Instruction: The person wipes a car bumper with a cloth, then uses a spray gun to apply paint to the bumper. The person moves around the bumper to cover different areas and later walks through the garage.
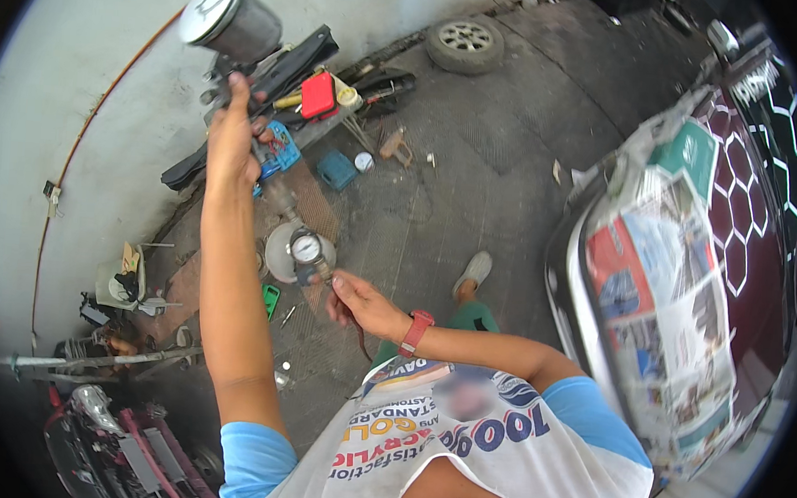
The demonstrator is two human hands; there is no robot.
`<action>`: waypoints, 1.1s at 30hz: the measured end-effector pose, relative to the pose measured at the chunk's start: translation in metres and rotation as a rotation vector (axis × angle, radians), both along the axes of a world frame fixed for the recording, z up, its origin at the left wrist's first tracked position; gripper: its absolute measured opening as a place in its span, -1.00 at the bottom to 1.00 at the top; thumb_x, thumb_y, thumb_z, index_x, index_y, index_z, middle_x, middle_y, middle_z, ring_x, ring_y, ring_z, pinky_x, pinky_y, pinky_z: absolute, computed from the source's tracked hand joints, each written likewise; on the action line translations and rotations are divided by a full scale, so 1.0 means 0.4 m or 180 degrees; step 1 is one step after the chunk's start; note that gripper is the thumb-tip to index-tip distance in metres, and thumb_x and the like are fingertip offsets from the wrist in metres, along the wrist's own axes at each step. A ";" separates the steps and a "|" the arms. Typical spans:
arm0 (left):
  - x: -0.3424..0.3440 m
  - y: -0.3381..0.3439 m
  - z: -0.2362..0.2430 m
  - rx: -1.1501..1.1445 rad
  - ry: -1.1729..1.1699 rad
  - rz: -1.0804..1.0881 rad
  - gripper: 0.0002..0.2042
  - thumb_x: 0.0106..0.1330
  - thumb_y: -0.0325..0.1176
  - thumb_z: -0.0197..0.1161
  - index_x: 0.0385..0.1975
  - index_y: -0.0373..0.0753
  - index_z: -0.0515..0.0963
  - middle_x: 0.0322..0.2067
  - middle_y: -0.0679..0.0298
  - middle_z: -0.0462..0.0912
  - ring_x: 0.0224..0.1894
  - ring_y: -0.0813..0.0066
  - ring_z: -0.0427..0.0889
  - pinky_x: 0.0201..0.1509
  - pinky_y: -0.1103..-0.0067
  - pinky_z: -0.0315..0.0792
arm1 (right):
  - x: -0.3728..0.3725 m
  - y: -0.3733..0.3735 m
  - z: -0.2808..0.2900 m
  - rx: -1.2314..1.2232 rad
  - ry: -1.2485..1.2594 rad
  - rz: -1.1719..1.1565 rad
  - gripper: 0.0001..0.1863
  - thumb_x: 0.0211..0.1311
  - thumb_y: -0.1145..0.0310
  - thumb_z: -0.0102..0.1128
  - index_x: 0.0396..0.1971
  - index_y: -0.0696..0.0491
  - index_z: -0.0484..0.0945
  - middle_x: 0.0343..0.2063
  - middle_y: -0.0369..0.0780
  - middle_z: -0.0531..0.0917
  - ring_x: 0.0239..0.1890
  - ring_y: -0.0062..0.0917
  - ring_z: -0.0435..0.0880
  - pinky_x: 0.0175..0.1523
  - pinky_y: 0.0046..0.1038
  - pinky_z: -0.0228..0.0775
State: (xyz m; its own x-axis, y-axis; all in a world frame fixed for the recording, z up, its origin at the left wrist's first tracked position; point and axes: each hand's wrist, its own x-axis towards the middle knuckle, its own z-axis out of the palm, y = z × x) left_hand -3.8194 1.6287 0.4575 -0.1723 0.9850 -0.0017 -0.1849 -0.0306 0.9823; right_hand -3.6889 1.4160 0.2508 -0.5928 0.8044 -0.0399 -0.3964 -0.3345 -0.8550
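My left hand [236,143] is raised toward the wall, closed round the handle of a spray gun [222,74]. A silvery metal cup with a pale lid [210,11] sits on top of it, tilted. Lower down, my right hand [365,304], with a red watch on its wrist, pinches a hose fitting [323,272] beside a round pressure gauge [306,248]. The gauge is joined to metal parts that lead up toward the gun. Behind it shows a pale round container [281,251]. A thin dark hose hangs below my right fingers.
A bench with a red case [318,95], tools and a blue box [336,169] stands by the wall. A car wheel [466,45] lies on the floor. On the right is a dark red car panel [749,261], partly covered with newspaper [661,283]. Motorcycle parts [131,452] stand lower left.
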 end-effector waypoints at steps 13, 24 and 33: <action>0.649 0.664 -0.037 -0.0015 -0.0058 -0.0004 -0.50 0.49 0.17 0.28 0.03 -0.19 0.47 -0.24 0.30 0.52 -0.52 0.65 0.32 -0.52 0.63 0.28 | 0.565 0.621 0.088 -0.0427 0.0027 -0.1670 -0.70 0.66 0.11 0.07 0.07 0.03 0.51 -0.51 -0.47 0.39 -0.52 -0.82 0.26 -0.45 -0.67 0.10; 1.029 1.193 -0.258 -0.0181 0.0140 -0.0394 -0.38 0.50 0.25 0.22 0.10 -0.29 0.49 -0.26 0.28 0.58 -0.61 0.63 0.34 -0.57 0.59 0.29 | 0.865 1.109 -0.071 -0.0581 -0.0475 -0.2365 -0.66 0.64 0.08 0.11 -0.04 0.08 0.57 -0.53 -0.49 0.38 -0.50 -0.80 0.31 -0.42 -0.63 0.16; 1.176 1.713 -0.255 0.0033 0.0212 -0.0371 -0.39 0.52 0.26 0.17 0.16 -0.22 0.44 -0.20 0.28 0.55 -0.41 0.62 0.38 -0.42 0.54 0.34 | 0.972 1.638 -0.046 -0.0517 -0.0303 -0.2254 -0.78 0.70 0.11 -0.01 -0.10 -0.06 0.44 -0.59 -0.48 0.29 -0.64 -0.83 0.20 -0.58 -0.70 0.00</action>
